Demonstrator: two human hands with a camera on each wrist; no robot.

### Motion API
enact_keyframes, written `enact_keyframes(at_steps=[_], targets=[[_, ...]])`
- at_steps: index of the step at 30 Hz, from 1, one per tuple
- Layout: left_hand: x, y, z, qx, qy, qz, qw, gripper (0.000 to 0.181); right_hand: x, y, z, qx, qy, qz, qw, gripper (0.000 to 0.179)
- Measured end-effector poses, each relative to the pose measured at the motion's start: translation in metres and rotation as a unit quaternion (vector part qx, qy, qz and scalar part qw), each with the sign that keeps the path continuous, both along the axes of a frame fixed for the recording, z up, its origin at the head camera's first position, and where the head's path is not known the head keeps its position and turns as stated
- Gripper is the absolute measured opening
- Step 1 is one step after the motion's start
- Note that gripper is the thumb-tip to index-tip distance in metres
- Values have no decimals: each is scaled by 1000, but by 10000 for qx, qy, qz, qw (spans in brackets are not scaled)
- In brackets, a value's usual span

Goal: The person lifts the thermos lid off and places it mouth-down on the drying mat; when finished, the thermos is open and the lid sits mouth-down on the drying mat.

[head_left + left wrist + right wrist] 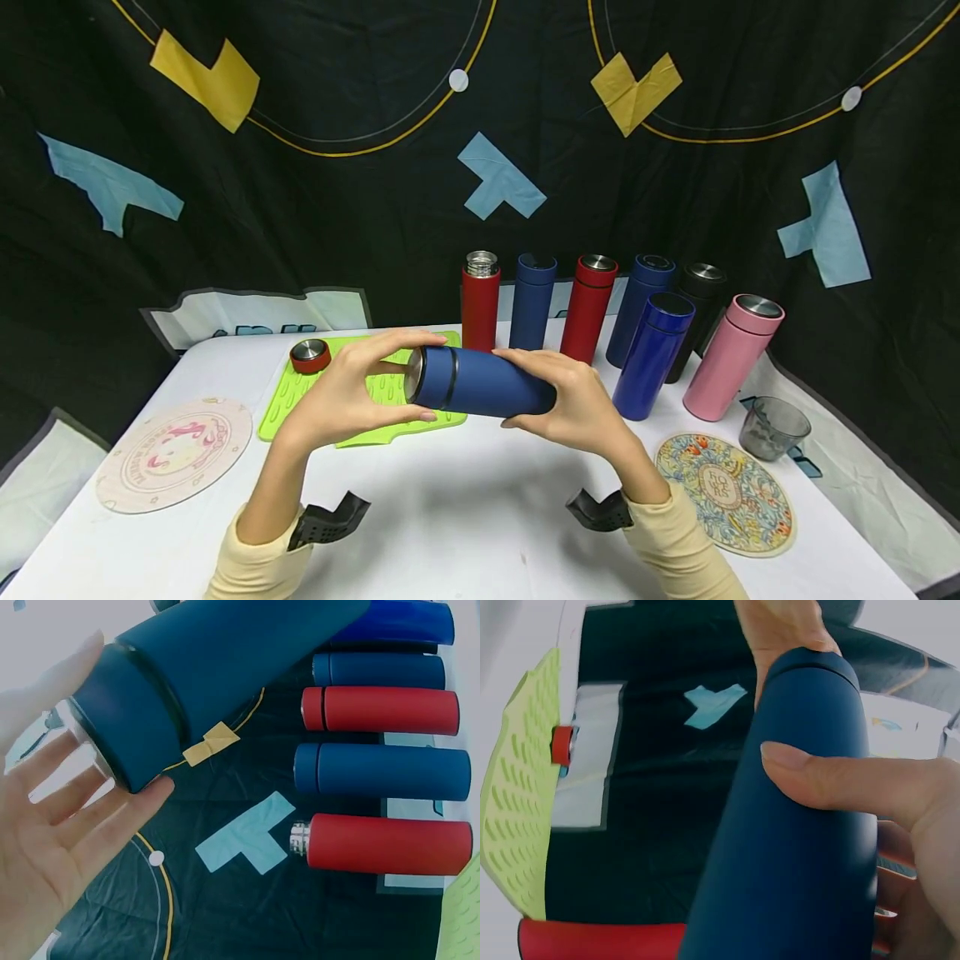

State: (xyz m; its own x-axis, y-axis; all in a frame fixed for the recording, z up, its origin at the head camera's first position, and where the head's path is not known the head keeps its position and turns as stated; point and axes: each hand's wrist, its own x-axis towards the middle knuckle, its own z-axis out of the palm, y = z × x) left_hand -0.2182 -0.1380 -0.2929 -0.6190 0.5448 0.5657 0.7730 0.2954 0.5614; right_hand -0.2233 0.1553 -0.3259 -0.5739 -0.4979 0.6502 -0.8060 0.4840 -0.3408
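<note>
A dark blue thermos bottle (487, 382) lies sideways in the air above the table, held between both hands. Its lid end, with a black ring and a steel top, points left. My left hand (341, 387) grips the lid between thumb and fingers; in the left wrist view those fingers (112, 817) reach round the lid's edge. My right hand (573, 400) holds the body near its base, with the thumb (817, 778) along its side in the right wrist view. Below and behind the lid lies a green mat (386, 390) bearing a loose red lid (310, 356).
Behind stand a lidless red bottle (480, 308), blue bottle (533, 304), red bottle (588, 308), bright blue bottle (652, 354), black bottle (693, 308) and pink bottle (731, 358). A glass cup (774, 427), patterned round mat (723, 493) and pink round mat (176, 454) lie at the sides.
</note>
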Motion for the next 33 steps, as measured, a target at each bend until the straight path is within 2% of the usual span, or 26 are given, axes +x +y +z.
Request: enact_keyframes(at_steps=[3, 7, 11, 17, 21, 25, 30, 33], targets=[[2, -1, 2, -15, 69, -254, 9997, 73, 0, 2, 1, -71, -396, 176, 9990, 80], [4, -1, 4, 21, 173, -278, 9995, 74, 2, 1, 2, -171, -484, 242, 9984, 79], [5, 0, 3, 92, 131, 35, 9999, 74, 3, -1, 2, -183, -159, 116, 9996, 80], [5, 1, 0, 271, -217, 638, 9974, 68, 3, -5, 0, -79, 536, -186, 9984, 80], [4, 1, 0, 260, -395, 804, 9956, 65, 4, -6, 0, 39, 798, -323, 9963, 80], [2, 1, -1, 132, -355, 527, 9979, 69, 4, -4, 1, 82, 681, -315, 9971, 81], [-1, -2, 0, -32, -91, -131, 9999, 72, 3, 0, 2, 74, 74, -95, 9999, 81], [-1, -4, 1, -49, -27, -342, 9994, 72, 2, 2, 2, 62, -245, -3, 9997, 81]])
